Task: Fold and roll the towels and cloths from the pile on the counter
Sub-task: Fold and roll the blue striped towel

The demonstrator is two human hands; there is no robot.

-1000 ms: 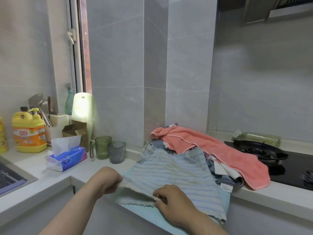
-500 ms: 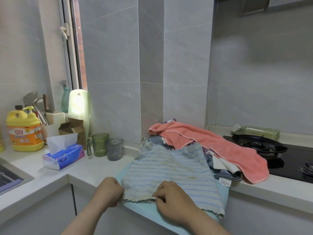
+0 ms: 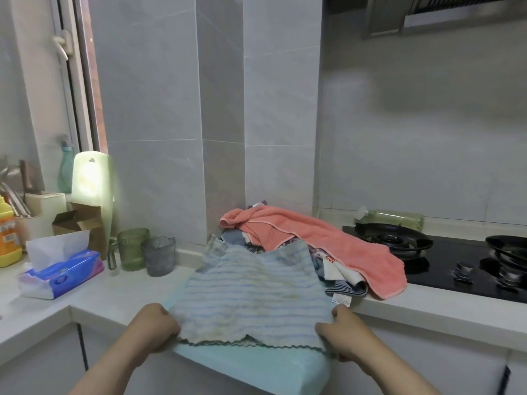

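Head view: the left hand [image 3: 155, 327] and right hand [image 3: 343, 334] each grip a near corner of the striped cloth [image 3: 251, 292], fingers curled round its edge. The cloth lies spread on a blue towel [image 3: 256, 363] at the table [image 3: 128, 292] edge, its far end touching the pile [image 3: 328, 240].

Your striped cloth [image 3: 251, 295] runs pale blue on white, its zigzag hem dark green, perhaps yellow-stained. Nearby: an aqua towel [image 3: 256, 363], a coral-pink towel [image 3: 328, 240]
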